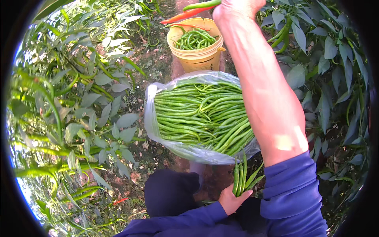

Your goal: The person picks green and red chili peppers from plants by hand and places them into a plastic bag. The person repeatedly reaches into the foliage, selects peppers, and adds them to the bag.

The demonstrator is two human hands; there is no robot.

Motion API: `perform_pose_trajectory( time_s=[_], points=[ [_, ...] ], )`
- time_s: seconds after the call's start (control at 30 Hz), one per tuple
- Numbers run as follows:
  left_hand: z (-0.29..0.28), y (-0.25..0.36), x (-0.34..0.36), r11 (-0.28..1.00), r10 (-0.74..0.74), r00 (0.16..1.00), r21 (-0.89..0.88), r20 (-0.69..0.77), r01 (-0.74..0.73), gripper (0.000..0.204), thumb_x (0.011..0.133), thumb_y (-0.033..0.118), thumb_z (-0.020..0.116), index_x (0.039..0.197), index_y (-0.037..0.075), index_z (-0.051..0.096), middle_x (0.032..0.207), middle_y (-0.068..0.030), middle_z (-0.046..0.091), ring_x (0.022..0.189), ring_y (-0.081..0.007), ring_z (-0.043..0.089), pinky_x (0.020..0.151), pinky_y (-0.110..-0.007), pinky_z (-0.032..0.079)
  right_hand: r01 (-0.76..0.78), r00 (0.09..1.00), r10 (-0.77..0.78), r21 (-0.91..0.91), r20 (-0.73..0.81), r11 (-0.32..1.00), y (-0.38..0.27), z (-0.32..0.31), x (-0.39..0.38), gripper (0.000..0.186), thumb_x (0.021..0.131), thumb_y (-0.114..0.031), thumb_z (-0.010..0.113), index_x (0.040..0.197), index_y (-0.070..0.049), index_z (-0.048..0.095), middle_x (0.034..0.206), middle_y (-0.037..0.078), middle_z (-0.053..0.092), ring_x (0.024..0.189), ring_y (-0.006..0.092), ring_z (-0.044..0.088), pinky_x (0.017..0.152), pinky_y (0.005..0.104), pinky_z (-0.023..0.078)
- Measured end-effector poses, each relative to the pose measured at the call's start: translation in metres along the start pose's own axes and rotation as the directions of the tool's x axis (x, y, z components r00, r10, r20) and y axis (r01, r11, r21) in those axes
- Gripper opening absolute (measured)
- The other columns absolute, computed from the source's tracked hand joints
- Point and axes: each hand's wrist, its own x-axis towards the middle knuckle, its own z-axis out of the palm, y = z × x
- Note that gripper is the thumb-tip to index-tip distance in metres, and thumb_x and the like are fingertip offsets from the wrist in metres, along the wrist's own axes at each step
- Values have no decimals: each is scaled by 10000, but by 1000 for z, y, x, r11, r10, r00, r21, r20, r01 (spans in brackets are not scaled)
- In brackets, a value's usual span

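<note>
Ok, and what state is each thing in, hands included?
Left hand: closed around some green peppers
Right hand: partly out of frame, apparently gripping a red pepper and a green pepper
Clear bag: open, full of long peppers
Yellow bucket: open, partly filled with loose peppers

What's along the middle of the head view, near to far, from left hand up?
Left hand → held green peppers → clear bag full of green peppers → yellow bucket.

Soil gap (144,154) left of bag (197,155), plants (323,51) both sides
</note>
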Motion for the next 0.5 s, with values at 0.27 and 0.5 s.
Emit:
perform_pose_trajectory(
  time_s=[0.27,0.5],
  points=[
    [-17,25,20,999,-49,992,16,-114,51,289,893,228,810,1034,1,700,848,-65,720,745,-121,627,696,-320,513,-536,704,678,-783,-209,316,112,-139,3,775,954,-487,656,1477,50,456,1547,289,429,1422,362,446,1152,498,386],
    [-5,21,7,992,-46,997,-120,-55,39,147,906,95,751,927,-39,694,808,-74,714,698,-129,661,670,-278,534,-141,618,739,-886,270,442,-47,-234,-103,372,941,-278,715,1163,21,725,1068,137,757,974,195,685,926,359,532]
  ],
)
